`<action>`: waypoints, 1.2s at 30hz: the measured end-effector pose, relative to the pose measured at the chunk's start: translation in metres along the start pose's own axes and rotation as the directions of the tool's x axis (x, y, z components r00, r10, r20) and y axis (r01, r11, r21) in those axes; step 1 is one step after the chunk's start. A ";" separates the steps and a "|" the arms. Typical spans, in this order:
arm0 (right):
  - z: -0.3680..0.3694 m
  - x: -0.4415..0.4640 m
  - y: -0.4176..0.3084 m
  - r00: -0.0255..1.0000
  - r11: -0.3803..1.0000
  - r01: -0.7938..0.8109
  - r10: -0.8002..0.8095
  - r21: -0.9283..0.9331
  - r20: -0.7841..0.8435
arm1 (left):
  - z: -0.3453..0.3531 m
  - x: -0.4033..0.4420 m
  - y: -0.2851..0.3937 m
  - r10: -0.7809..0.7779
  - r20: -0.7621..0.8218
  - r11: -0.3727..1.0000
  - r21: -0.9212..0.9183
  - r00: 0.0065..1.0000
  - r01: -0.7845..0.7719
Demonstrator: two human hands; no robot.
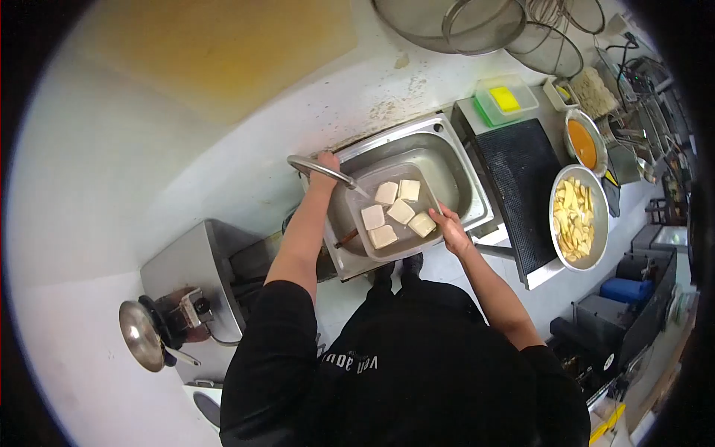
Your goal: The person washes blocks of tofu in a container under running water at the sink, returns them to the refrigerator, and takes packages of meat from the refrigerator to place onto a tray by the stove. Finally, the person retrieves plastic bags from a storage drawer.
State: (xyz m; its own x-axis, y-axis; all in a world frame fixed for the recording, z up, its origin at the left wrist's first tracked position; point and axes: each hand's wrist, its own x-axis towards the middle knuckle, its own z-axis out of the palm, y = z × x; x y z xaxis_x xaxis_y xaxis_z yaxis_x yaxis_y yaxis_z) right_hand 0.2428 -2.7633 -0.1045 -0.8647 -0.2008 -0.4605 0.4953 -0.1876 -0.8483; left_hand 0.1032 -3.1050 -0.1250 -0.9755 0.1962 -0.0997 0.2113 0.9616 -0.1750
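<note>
Inside the steel sink (477, 201) sits a translucent plastic tub (387, 160), slightly tilted to my view. Several pale, square tofu blocks (401, 211) lie in it, in what looks like shallow water. The curved metal tap (316, 165) arches over the tub's left side, its spout pointing down into it. My left hand (325, 165) is closed at the base of the tap, partly hidden behind the spout; the handle itself does not show. With thumb over the rim, my right hand (449, 227) grips the tub's right edge.
Right of the sink is a counter with a black ridged mat (518, 171), a bowl of sliced pale food (573, 220), a bowl of orange liquid (583, 144) and a green-based container (506, 100). Strainers (484, 26) hang on the wall. A pan (141, 335) stands lower left.
</note>
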 end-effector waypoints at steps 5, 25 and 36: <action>0.010 -0.006 -0.001 0.999 0.999 -0.014 0.015 0.029 -0.029 | -0.010 0.016 0.001 -0.058 0.124 0.998 0.040 0.991 0.053; 0.036 -0.014 0.011 0.997 0.994 0.016 -0.007 0.108 -0.077 | -0.020 0.014 -0.021 0.255 0.044 0.952 0.161 0.966 -0.259; 0.029 -0.034 0.003 0.986 0.984 0.082 -0.057 0.161 -0.156 | -0.036 0.000 -0.025 0.160 0.215 0.936 0.276 0.963 -0.217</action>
State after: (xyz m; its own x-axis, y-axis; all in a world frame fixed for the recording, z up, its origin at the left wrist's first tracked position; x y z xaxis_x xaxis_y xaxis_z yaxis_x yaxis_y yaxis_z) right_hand 0.2765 -2.7854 -0.0840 -0.8938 -0.0370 -0.4468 0.4296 -0.3557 -0.8300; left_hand 0.0952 -3.1220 -0.0850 -0.8928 0.3014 -0.3347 0.4264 0.8050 -0.4125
